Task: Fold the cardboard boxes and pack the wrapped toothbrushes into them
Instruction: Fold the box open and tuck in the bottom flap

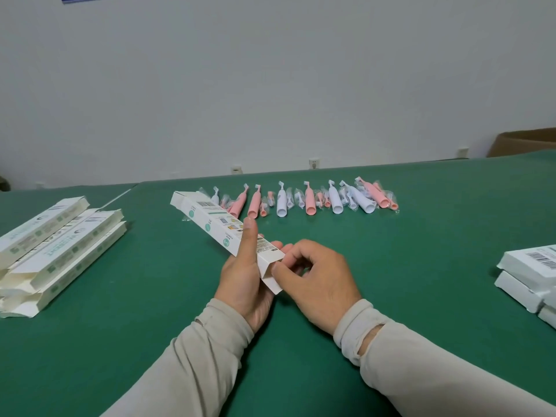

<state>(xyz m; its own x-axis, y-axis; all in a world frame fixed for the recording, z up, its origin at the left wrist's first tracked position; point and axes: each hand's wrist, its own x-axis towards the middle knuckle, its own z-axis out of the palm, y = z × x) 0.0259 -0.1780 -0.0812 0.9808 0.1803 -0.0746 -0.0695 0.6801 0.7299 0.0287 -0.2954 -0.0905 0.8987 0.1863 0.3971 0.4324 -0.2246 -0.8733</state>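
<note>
— Left hand point(243, 275): how was it seen?
— Wrapped round a long white box point(222, 233) above the green table point(391, 296); its near flap was pinched by the right hand point(316, 276).
— Around them?
— Wrapped toothbrushes point(310, 198) were laid behind, flat boxes point(54, 245) at left, closed boxes point(529, 275) at right.

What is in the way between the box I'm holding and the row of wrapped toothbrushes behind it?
Nothing visible. The box, held by the left hand with the right hand at its near flap, points toward the wrapped toothbrushes. Only bare green table lies between, and the box's far end already overlaps the row's left end.
</note>
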